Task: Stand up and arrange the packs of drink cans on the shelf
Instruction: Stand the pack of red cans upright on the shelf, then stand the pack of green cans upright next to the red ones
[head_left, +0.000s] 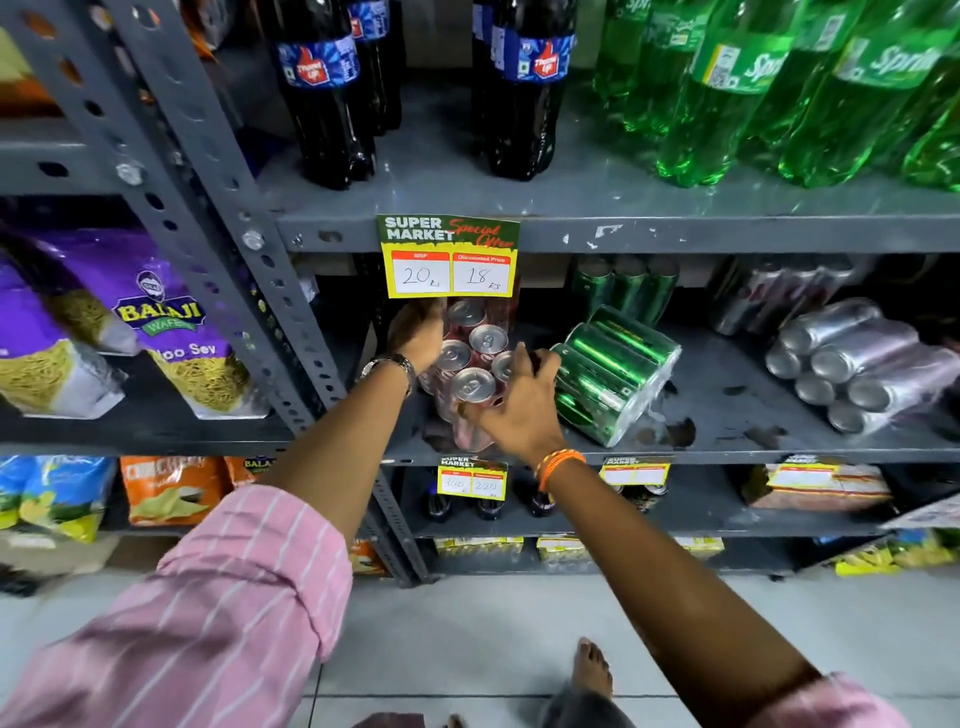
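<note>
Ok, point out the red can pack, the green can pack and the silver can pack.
red can pack (470, 364), head view, can tops.
green can pack (613, 371), head view, wrapped side.
silver can pack (857, 358), head view, can sides.

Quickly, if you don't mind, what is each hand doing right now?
Left hand: closed on the red can pack, far side.
Right hand: closed on the same pack, near side.

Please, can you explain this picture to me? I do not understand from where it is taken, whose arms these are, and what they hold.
The one picture comes from a camera worn on a person's head, looking forward and down. The arms are that person's own. The left hand and right hand both grip a wrapped pack of red cans on a grey metal shelf. Beside it a green pack and a silver pack lie tipped over. Large bottles stand on the shelf above.
</note>
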